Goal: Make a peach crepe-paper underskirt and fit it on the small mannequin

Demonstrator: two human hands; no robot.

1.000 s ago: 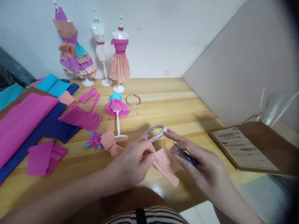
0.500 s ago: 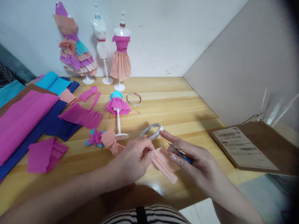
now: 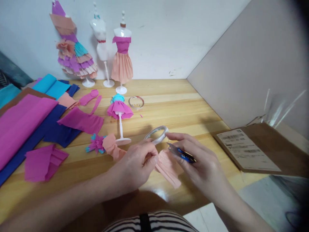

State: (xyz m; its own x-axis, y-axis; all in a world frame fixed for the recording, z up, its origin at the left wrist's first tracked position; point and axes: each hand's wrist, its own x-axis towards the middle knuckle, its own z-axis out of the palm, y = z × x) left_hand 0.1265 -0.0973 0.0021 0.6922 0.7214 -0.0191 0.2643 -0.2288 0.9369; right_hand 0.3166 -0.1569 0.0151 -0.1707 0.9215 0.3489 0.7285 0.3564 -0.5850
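Observation:
My left hand (image 3: pixel 138 162) pinches a gathered piece of peach crepe paper (image 3: pixel 169 172), which hangs down to the right of the fingers. Behind those fingers a roll of white tape (image 3: pixel 161 138) stands tilted; how it is supported is partly hidden. A pair of small blue thread snips (image 3: pixel 183 155) sits in my right hand (image 3: pixel 202 164), blades pointing left above the paper and a little apart. The right index fingertip is at the edge of the tape roll. Left of my left hand lies a crumpled peach paper piece (image 3: pixel 112 146) beside a pink and blue paper flower (image 3: pixel 96 144).
A small dress form (image 3: pixel 119 108) in blue and pink stands ahead, another tape roll (image 3: pixel 136 102) beside it. Several dressed forms line the wall, including one with a peach skirt (image 3: pixel 122 66). Coloured crepe sheets (image 3: pixel 29 119) cover the left. A cardboard parcel (image 3: pixel 260 151) lies right.
The snips have turned in my right hand, so both blades now show, pointing up-left near the tape. My left hand keeps its pinch on the paper. The whole view has shifted slightly.

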